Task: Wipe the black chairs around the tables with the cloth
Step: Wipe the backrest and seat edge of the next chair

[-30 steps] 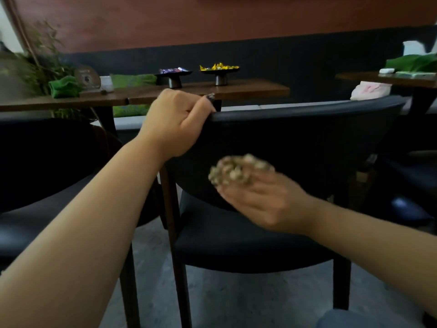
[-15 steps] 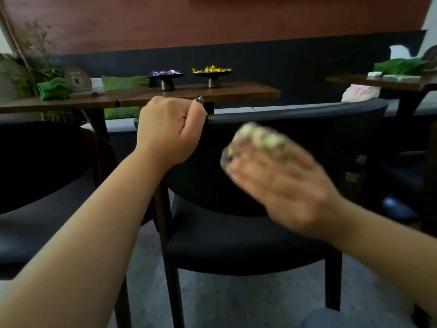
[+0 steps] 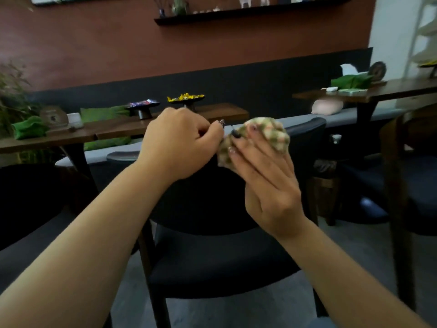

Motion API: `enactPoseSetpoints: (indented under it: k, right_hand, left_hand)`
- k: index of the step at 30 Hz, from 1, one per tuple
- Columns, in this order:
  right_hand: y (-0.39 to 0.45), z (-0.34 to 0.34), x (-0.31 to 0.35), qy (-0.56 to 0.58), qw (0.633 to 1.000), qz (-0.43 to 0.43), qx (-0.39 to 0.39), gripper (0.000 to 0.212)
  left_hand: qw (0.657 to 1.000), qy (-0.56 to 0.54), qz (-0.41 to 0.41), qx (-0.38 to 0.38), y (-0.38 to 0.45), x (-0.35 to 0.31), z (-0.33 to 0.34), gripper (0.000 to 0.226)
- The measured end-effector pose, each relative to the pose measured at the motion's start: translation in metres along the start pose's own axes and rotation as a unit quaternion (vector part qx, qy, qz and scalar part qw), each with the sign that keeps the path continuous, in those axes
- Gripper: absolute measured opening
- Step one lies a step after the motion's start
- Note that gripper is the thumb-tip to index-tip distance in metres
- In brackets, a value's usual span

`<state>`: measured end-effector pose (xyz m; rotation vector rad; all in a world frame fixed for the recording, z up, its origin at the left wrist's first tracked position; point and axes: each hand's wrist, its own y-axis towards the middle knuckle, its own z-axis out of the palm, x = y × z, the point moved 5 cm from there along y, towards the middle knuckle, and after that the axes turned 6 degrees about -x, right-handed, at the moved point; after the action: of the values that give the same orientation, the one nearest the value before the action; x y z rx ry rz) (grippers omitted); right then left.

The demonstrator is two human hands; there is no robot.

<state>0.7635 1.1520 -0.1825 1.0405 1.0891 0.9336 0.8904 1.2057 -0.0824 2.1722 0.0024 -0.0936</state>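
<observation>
Right hand (image 3: 264, 176), wadded cloth (image 3: 267, 133) clutched, has swept up from mid-backrest to the chair (image 3: 212, 256) top rail, centre frame; left hand (image 3: 179, 143) stays clamped there. Backrest wipe nearly finished.

A café or tea room, it appears: dark wooden tables (image 3: 146, 129) set with pedestal sweet dishes (image 3: 185, 98), black chairs (image 3: 212, 252), a cushioned wall bench (image 3: 369, 113).

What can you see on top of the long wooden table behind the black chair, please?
On the table stand two dark pedestal dishes of sweets, a white cup, a round ornament and a green cloth. The left hand covers part of the tabletop.
</observation>
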Motion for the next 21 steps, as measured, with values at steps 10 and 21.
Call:
enactPoseSetpoints:
  k: [10,21]
  right_hand:
    - [-0.026,-0.029,-0.106,-0.019,0.878,0.448,-0.166,0.044]
    - [-0.116,-0.017,-0.198,0.114,0.561,0.806,-0.150,0.010]
  left_hand:
    - [0.989,0.140,0.034,0.042,0.030,-0.030,0.013,0.049]
    - [0.995,0.095,-0.002,0.022,0.024,-0.025,0.019,0.052]
